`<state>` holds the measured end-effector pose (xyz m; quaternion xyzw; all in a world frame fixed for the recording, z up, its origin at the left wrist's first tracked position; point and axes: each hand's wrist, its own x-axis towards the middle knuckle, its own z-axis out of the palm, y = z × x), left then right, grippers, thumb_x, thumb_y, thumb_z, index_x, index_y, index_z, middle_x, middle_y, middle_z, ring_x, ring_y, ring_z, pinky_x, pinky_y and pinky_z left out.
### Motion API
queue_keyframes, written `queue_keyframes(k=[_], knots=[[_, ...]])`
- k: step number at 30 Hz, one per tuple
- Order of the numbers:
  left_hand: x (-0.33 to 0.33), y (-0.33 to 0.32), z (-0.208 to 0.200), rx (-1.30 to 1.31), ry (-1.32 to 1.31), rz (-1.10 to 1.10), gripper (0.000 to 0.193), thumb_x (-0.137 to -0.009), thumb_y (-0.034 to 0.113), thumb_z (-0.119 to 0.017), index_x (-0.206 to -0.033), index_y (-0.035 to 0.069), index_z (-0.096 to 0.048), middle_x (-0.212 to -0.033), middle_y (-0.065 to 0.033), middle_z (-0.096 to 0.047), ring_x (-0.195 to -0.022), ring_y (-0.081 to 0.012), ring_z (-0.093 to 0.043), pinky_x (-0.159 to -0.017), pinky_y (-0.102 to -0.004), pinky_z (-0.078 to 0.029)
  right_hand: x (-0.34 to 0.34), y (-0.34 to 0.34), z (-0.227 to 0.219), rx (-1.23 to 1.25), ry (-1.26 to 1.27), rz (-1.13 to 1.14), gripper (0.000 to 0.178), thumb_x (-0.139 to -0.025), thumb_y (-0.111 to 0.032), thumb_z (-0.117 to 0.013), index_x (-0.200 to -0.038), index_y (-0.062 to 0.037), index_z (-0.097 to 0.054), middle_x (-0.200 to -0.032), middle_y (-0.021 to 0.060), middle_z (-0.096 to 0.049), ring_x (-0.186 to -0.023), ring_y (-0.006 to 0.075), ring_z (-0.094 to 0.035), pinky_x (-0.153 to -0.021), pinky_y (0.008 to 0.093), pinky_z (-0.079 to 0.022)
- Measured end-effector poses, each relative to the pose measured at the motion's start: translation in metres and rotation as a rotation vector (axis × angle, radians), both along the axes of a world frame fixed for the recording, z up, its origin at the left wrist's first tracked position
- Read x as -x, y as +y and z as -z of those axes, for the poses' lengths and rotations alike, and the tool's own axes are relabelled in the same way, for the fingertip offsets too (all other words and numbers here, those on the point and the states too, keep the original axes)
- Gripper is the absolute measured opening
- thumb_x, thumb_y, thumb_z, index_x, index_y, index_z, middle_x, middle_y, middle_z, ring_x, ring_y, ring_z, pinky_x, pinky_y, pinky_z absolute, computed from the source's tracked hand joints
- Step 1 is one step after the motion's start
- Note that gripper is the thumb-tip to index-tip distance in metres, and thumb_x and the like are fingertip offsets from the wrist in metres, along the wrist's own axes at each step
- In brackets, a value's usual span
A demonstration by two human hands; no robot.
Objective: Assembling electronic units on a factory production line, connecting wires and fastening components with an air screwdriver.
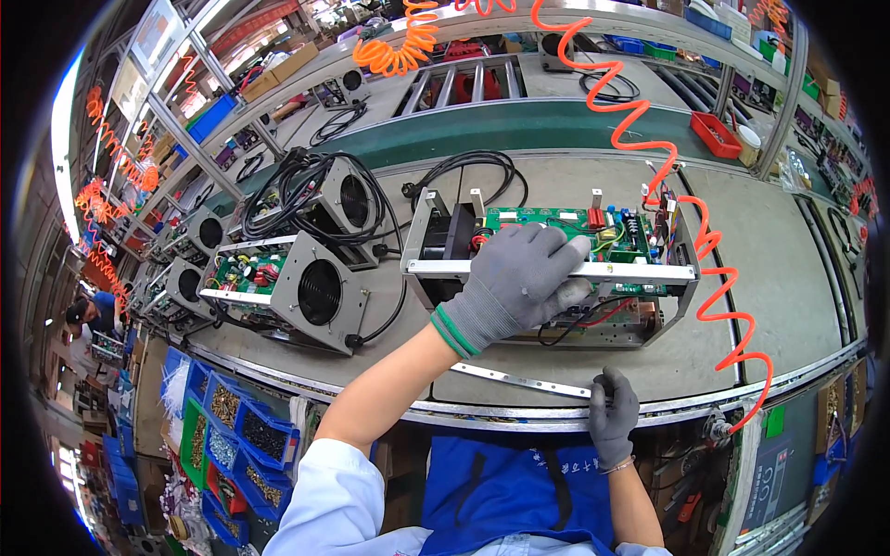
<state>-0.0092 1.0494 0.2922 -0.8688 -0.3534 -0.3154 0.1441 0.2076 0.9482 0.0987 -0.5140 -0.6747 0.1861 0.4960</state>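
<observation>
My left hand, in a grey knit glove with a green cuff, reaches over the front of an open metal chassis. Its fingers curl round the silver top rail, the thumb lying on the near side. Inside the chassis sits a green circuit board with wires and a dark fan at the left end; my hand hides part of it. Lower right, at the bench edge, my gloved right hand is closed on the right end of a long, flat metal strip with holes along it.
Left stand more chassis with black fans and coiled black cables. An orange coiled air hose hangs down at the right. Blue bins of small hardware sit below left. A green conveyor belt and a red tray lie beyond.
</observation>
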Motion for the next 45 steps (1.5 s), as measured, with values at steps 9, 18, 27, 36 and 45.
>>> queue_keyframes(k=[9, 18, 27, 36, 45], knots=[[0.010, -0.073, 0.021, -0.082, -0.151, -0.022, 0.040, -0.071, 0.023, -0.070, -0.106, 0.008, -0.060, -0.103, -0.0074, -0.059, -0.086, -0.0248, -0.060, -0.073, -0.0382, -0.047, 0.007, -0.001, 0.012, 0.089, 0.146, -0.108, 0.031, -0.089, -0.011, -0.056, -0.117, 0.0010, -0.054, -0.092, 0.0122, -0.064, -0.080, 0.0221, -0.063, -0.072, 0.0321, -0.051], [0.123, -0.213, 0.105, 0.013, -0.008, -0.508, 0.016, -0.080, 0.021, -0.060, -0.095, 0.014, -0.060, -0.087, -0.0030, -0.057, -0.080, -0.0234, -0.057, -0.076, -0.0423, -0.045, 0.011, -0.055, -0.017, 0.247, 0.238, -0.058, 0.051, -0.094, -0.029, -0.057, -0.129, 0.0059, -0.045, -0.111, 0.0200, -0.057, -0.100, 0.0314, -0.057, -0.089, 0.0425, -0.049], [0.376, -0.342, 0.071, 0.443, -0.436, -1.791, 0.045, -0.079, 0.018, -0.060, -0.123, 0.010, -0.057, -0.121, -0.0147, -0.060, -0.112, -0.0301, -0.057, -0.097, -0.0381, -0.045, 0.028, -0.030, -0.038, 0.087, 0.226, -0.159, 0.039, -0.094, -0.020, -0.058, -0.122, 0.0070, -0.050, -0.101, 0.0169, -0.060, -0.086, 0.0244, -0.060, -0.076, 0.0340, -0.052], [0.466, -0.330, 0.087, 0.938, -0.228, -1.808, 0.041, -0.072, 0.019, -0.064, -0.112, 0.009, -0.064, -0.116, -0.0162, -0.063, -0.108, -0.0307, -0.060, -0.092, -0.0392, -0.047, 0.055, -0.042, -0.030, 0.160, 0.284, -0.272, 0.040, -0.096, -0.016, -0.045, -0.131, 0.0035, -0.044, -0.107, 0.0140, -0.055, -0.101, 0.0218, -0.054, -0.083, 0.0335, -0.047], [0.484, -0.361, 0.082, 0.792, -0.670, -1.734, 0.016, -0.079, 0.013, -0.065, -0.092, 0.003, -0.066, -0.073, -0.0089, -0.066, -0.061, -0.0173, -0.064, -0.057, -0.0339, -0.052, 0.042, -0.042, -0.039, 0.183, 0.263, -0.186, 0.043, -0.095, -0.024, -0.057, -0.124, 0.0058, -0.048, -0.101, 0.0166, -0.061, -0.088, 0.0238, -0.059, -0.081, 0.0334, -0.051]])
